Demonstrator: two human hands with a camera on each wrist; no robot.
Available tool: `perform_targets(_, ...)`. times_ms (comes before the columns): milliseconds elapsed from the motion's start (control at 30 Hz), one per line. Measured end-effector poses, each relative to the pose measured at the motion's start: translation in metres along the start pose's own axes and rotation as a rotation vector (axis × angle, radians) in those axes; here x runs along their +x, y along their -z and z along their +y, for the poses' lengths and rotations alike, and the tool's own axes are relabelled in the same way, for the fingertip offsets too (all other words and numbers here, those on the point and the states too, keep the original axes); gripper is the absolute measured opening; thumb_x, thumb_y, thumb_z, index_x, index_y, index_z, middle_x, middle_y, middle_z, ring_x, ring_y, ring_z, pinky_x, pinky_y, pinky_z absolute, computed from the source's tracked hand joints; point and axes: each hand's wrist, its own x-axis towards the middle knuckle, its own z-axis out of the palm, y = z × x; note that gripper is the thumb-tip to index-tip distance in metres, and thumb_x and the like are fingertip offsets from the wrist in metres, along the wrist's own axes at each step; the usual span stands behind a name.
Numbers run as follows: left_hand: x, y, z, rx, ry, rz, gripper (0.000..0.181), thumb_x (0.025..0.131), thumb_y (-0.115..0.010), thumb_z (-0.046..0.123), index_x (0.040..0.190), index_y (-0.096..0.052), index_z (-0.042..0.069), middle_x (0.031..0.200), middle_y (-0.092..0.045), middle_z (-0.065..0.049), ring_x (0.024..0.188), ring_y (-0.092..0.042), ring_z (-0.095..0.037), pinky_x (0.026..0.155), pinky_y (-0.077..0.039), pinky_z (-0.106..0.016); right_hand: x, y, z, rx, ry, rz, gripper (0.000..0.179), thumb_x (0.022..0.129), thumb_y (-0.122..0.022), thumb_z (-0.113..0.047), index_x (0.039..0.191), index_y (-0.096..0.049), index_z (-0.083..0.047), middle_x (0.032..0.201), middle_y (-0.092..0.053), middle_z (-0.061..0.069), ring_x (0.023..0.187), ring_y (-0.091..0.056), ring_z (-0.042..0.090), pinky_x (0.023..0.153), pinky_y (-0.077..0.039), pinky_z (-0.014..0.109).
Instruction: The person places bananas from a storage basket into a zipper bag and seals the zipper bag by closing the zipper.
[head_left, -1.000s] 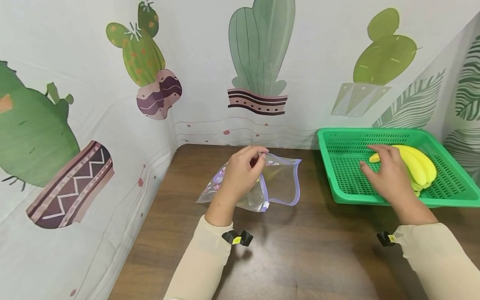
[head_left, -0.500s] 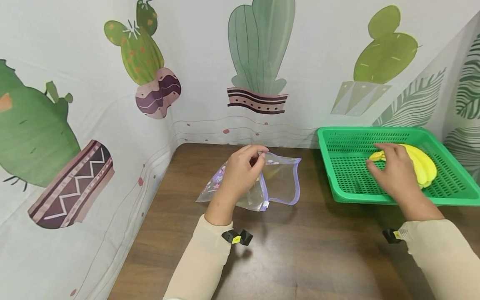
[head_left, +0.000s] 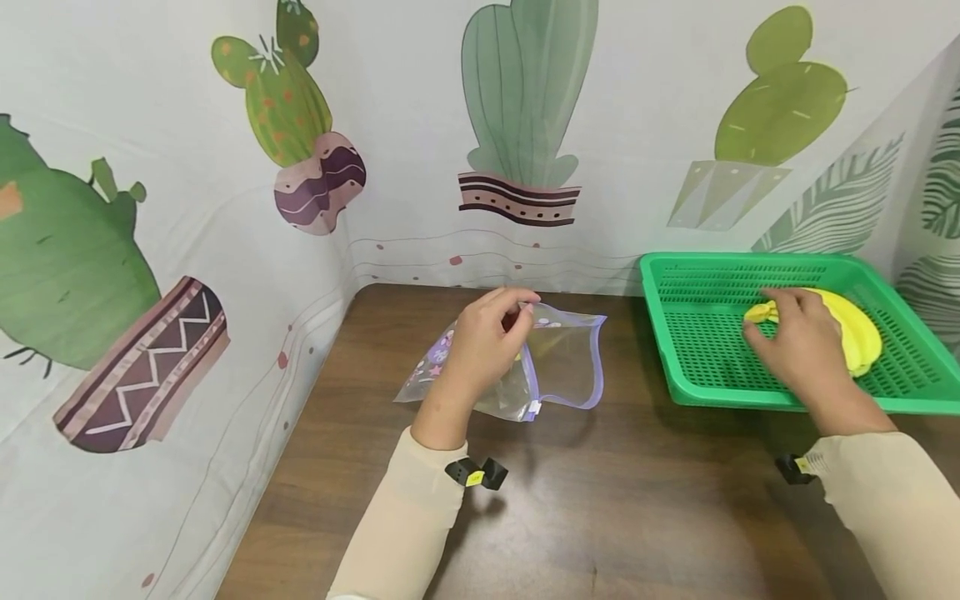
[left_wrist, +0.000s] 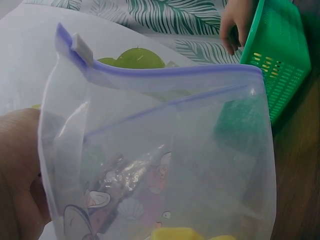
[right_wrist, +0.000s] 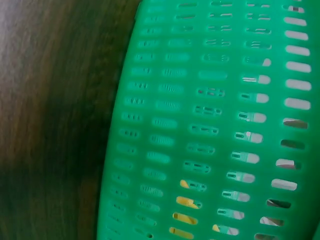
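Note:
My left hand [head_left: 486,346] pinches the upper edge of a clear zip bag [head_left: 567,367] with a purple zipper rim and a white slider. Printed cartoon shapes show on the bag, and its mouth gapes to the right. Low inside it, in the left wrist view, something yellow [left_wrist: 177,233] shows. At the right, my right hand [head_left: 804,343] hovers within the green basket [head_left: 675,379], thumb and fingers spread over a bunch of yellow bananas [head_left: 862,337]. The stem end lies between thumb and forefinger in the head view; the hand covers part of the bunch.
The basket's slotted wall [right_wrist: 200,125] fills most of the right wrist view. Both stand on a dark wooden table [head_left: 600,508]. A white cactus-print cloth [head_left: 405,167] hangs behind and along the left side.
My right hand has moved right and slightly back, from the basket's middle to over the bananas' stem end. The left hand and the bag have stayed in place.

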Motion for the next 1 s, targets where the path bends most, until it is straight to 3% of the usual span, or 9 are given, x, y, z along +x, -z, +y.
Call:
perform_targets(467, 0.001, 0.000, 0.001, -0.015, -0.001, 0.006, 0.020, 0.097, -0.058, 0.012, 0.108, -0.074, 0.010, 0.075, -0.056, 0.000, 0.068, -0.049, -0.010, 0.062, -0.042, -0.023, 0.007, 0.006, 0.021, -0.081, -0.085, -0.083, 0.068, 0.102, -0.053, -0.029, 0.154, -0.027, 0.007, 0.152, -0.018, 0.043, 0.133, -0.022, 0.065, 0.105, -0.015, 0.076)
perform_targets(1000, 0.000, 0.000, 0.001, -0.017, 0.001, 0.004, 0.020, 0.097, -0.057, 0.012, 0.108, -0.074, 0.008, 0.075, -0.056, 0.000, 0.067, -0.049, -0.010, 0.062, -0.042, -0.023, 0.010, 0.017, 0.045, -0.144, -0.141, -0.105, 0.074, 0.101, -0.051, -0.033, 0.155, -0.021, 0.009, 0.150, -0.017, 0.046, 0.131, -0.019, 0.068, 0.103, -0.014, 0.078)
